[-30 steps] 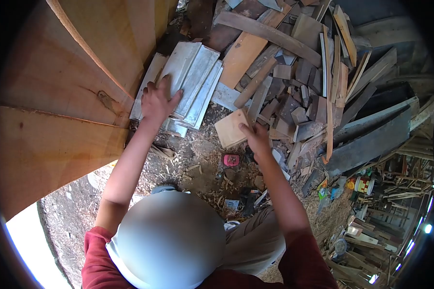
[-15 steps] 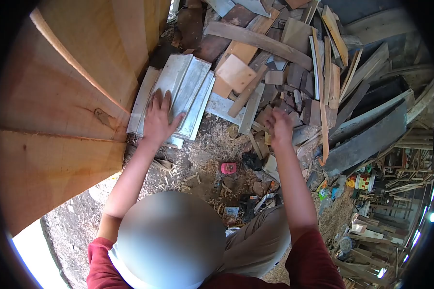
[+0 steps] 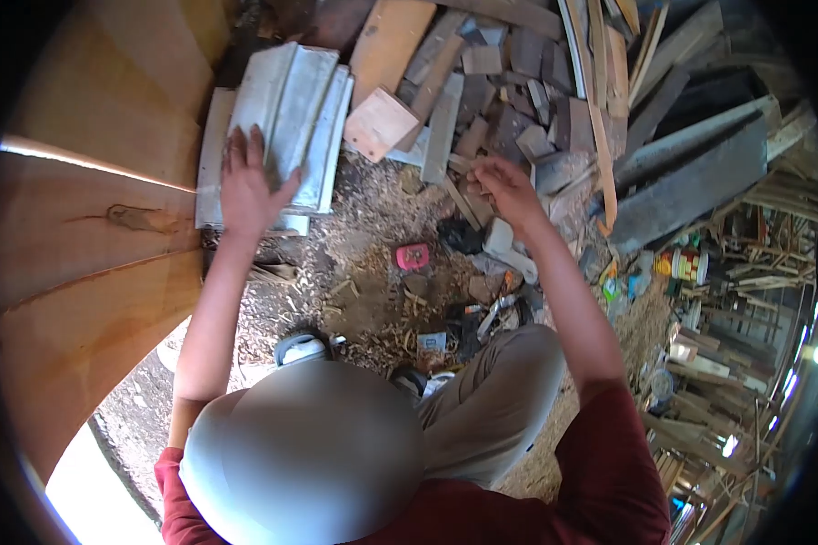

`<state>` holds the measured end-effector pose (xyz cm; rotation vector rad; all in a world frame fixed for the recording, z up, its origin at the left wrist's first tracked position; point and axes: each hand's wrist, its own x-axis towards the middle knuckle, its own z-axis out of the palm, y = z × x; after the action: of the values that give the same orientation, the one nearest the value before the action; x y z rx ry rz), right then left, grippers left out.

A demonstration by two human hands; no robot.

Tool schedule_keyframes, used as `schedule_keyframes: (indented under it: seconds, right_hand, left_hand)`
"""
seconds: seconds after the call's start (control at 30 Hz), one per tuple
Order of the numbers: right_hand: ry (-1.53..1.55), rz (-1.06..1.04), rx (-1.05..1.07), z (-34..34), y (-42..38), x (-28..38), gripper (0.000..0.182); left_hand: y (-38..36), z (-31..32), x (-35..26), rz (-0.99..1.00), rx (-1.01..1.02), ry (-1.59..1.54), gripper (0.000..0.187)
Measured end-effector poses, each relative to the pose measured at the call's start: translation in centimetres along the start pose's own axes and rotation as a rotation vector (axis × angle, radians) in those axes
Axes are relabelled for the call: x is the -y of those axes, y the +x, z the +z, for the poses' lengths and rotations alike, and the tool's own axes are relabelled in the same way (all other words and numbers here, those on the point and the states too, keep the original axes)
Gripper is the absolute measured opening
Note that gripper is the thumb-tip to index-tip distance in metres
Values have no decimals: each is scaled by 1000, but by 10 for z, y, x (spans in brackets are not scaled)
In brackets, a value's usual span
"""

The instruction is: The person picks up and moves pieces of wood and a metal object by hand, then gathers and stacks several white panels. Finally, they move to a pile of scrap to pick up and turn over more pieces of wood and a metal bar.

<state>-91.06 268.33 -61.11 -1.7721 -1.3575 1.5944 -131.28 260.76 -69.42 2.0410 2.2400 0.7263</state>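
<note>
My left hand [image 3: 248, 189] lies flat, fingers spread, on a stack of whitish boards [image 3: 286, 100] at the upper left. Over the near edge of the scrap pile hovers my right hand [image 3: 507, 193], its fingers loosely bent and apart. I see nothing held in it. A thin wood strip [image 3: 462, 202] and a small whitish block [image 3: 498, 236] are close to that hand. Between the stack and the pile is a pale squarish wood block [image 3: 382, 124] with small dark spots. Next to it a greyish wood slat [image 3: 443, 132] slants upward.
A tall wooden panel [image 3: 91, 236] stands along the left. Scrap wood pieces [image 3: 527, 64] are heaped at the top, with long dark boards [image 3: 700, 182] on the right. Wood shavings surround a pink dish-like object [image 3: 413, 256] and a black plastic bag [image 3: 461, 234].
My view has shifted, so most things appear higher and farther left. The pale squarish block has come nearer to me relative to the whitish boards. My left hand stays on the stack.
</note>
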Motion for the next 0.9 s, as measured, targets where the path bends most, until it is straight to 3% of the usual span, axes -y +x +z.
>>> schedule_keyframes:
  seconds: [0.07,0.13,0.2,0.3,0.37,0.5,0.57,0.6,0.67,0.73,0.8,0.9]
  right_hand:
    - [-17,7,69,-16,-20,13,24]
    - [-311,-3,320,-38,-42,16,33]
    - [-323,45,345,-75,-54,-22,37]
    - [-502,192,268,-124,-80,-83,39]
    - [-768,286,84,-147,-100,-133,45]
    - [-774,266,-62,-163,-132,-223,48]
    - [-504,405,-284,-144,-143,-245,47]
    - [-485,413,-295,-143,-145,-268,47]
    - [-500,321,-413,-139,-142,-313,44]
    - [-488,319,-442,-135,-137,-316,46]
    - [-808,42,-535,-118,-130,-277,49]
    - [-795,-120,-547,-110,-95,-255,59]
  left_hand:
    - [0,1,1,23,-7,-1,84]
    - [0,2,0,35,-11,-3,84]
    - [0,5,0,50,-21,-4,84]
    - [0,6,-5,17,1,7,87]
    - [-1,7,-6,35,7,11,88]
    - [0,8,-4,72,12,26,88]
    - [1,8,-5,85,24,44,86]
    - [1,8,-7,107,28,43,86]
    - [2,7,-10,83,55,68,84]
    - [2,8,-9,117,62,94,83]
    - [4,5,-9,122,113,134,81]
    - [4,12,-3,158,90,144,81]
